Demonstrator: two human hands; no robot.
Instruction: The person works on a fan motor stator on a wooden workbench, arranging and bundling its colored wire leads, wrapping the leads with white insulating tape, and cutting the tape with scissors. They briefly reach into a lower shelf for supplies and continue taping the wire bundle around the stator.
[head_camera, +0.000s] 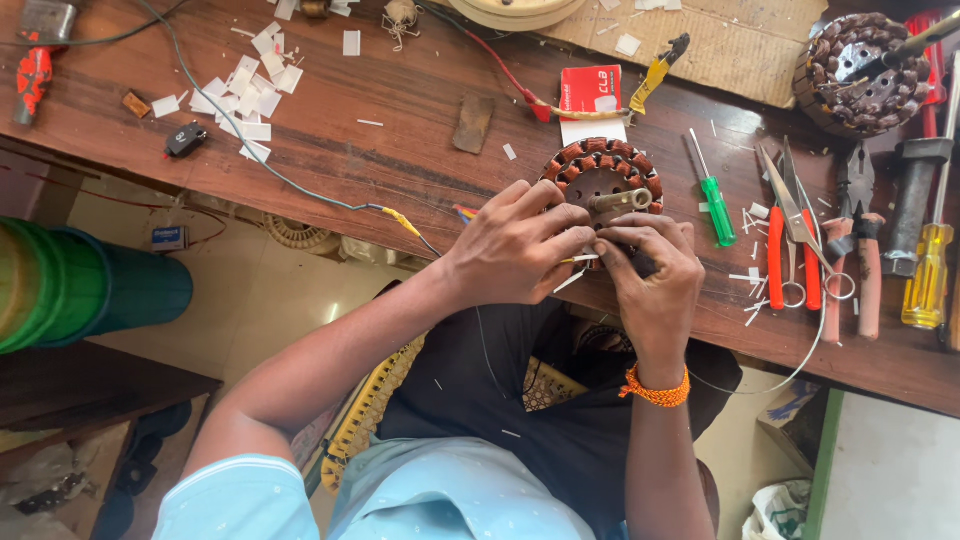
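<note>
Head view, looking down at a wooden workbench (400, 110). A round motor stator (603, 172) wound with copper-coloured coils sits at the near edge of the bench, a metal shaft sticking out of its centre. Both hands work at its near rim. Left hand (518, 245) comes in from the left, fingers curled over the stator's lower left side, fingertips pinched on a thin white strip (578, 260) that pokes out toward the other hand. Right hand (652, 275), orange thread band at the wrist, presses against the stator's near edge with fingers bent and closed in; what they grip is hidden, so cannot tell whether they share the strip or hold the coil. The two hands touch at the fingertips. Just right of the stator lies a green-handled screwdriver (714, 200); farther right, red-handled scissors (790, 235), pliers (858, 225) and a yellow-handled screwdriver (928, 275). A second wound stator (860, 70) rests at the far right corner. Cut white paper slips (245, 95) are scattered on the left of the bench, near a grey cable (250, 150). A red card (590, 90) lies behind the stator.
</note>
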